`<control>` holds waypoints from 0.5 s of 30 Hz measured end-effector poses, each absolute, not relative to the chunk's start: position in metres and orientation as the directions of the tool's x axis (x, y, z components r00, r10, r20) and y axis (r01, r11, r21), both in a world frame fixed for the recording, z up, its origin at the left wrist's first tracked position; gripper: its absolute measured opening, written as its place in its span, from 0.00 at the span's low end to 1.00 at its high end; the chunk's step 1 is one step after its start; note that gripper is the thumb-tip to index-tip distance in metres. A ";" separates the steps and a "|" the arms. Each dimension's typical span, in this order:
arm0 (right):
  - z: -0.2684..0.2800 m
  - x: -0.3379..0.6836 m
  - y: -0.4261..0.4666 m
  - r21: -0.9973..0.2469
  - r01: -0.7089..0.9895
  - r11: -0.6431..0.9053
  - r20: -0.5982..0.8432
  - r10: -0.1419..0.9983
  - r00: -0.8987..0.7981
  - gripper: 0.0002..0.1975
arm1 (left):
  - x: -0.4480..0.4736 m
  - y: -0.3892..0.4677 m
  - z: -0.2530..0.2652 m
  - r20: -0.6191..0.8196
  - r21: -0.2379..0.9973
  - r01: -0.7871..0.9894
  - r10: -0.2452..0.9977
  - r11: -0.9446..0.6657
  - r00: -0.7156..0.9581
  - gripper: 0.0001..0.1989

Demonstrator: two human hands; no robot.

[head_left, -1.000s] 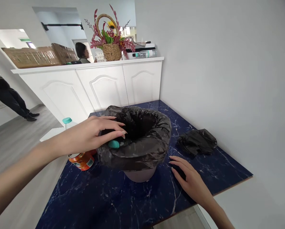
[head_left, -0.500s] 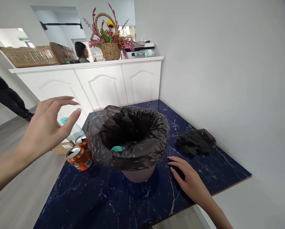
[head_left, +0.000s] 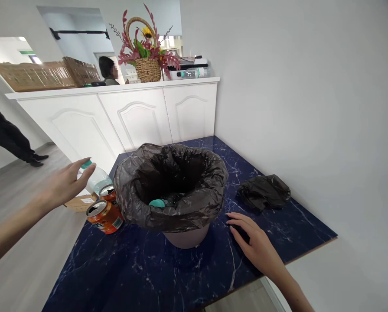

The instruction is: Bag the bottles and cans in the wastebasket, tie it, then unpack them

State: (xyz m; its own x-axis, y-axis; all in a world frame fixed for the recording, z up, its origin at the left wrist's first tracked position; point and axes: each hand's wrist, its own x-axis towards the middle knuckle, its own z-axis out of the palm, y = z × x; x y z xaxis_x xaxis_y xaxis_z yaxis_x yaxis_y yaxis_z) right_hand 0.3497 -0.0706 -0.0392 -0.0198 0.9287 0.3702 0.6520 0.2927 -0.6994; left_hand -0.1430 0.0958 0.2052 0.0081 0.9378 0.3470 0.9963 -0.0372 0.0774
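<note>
My left hand is at the teal cap of a clear plastic bottle, its thumb and fingers closed around the cap. The bottle stands upright at the table's left edge, partly hidden behind two orange drink cans, a front can and a rear can. In the middle is a trash bin lined with a black plastic bag. Inside it shows a teal bottle cap. My right hand rests on the table right of the bin, fingers spread and holding nothing.
A crumpled black bag lies on the blue marbled table near the right wall. Behind is a white cabinet bearing a flower basket, a lying bottle and cardboard boxes. One person stands at the left; another shows behind the cabinet.
My left hand has moved down and away from me, from mid-air near the bin to the bottle's cap. My right hand stays in place. The view has shifted slightly.
</note>
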 end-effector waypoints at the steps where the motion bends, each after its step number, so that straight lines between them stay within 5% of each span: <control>1: -0.039 0.350 -0.070 -0.699 0.652 0.294 0.372 0.928 -0.020 0.14 | -0.140 0.095 0.205 0.320 0.065 0.998 0.948 -0.017 -0.005 0.35; 8: -0.039 0.350 -0.070 -0.707 0.649 0.280 0.356 0.934 -0.015 0.14 | -0.131 0.093 0.197 0.436 -0.044 0.997 0.899 0.063 -0.037 0.26; 15: -0.038 0.349 -0.070 -0.700 0.645 0.305 0.385 0.923 -0.019 0.13 | -0.104 0.057 0.224 0.552 0.047 0.996 0.833 -0.073 0.035 0.22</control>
State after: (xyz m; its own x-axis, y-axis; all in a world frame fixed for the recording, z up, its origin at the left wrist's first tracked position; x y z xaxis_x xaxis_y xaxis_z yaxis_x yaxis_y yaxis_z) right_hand 0.3486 -0.0700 -0.0378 -0.0186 0.9226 0.3852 0.6451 0.3055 -0.7004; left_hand -0.1039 0.0572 0.2241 0.0347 0.8334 0.5515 0.9963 -0.0726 0.0470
